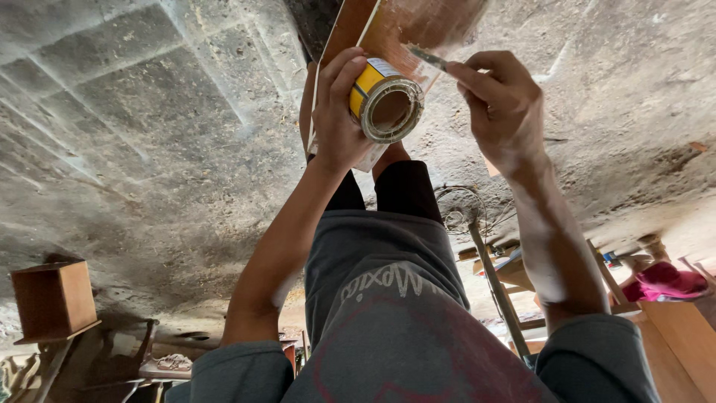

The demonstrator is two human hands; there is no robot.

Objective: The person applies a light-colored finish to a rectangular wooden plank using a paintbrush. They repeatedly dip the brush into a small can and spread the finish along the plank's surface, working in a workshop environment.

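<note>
My left hand (337,116) grips a roll of banding tape (388,104), yellow on its side with a wood-toned coil. It presses the roll against the edge of a brown wooden board (418,26) at the top of the view. My right hand (501,104) is just right of the roll and pinches a thin grey strip (426,57) between thumb and fingers, over the board's face. Whether that strip is the tape's end or a small blade I cannot tell. The board's upper part runs out of frame.
Rough concrete floor (149,149) fills the view, which looks back past my grey jumper and dark trousers. A small brown wooden box (52,298) stands at the left. A metal rod with a wire coil (485,261), wooden pieces and a pink cloth (667,282) lie at the right.
</note>
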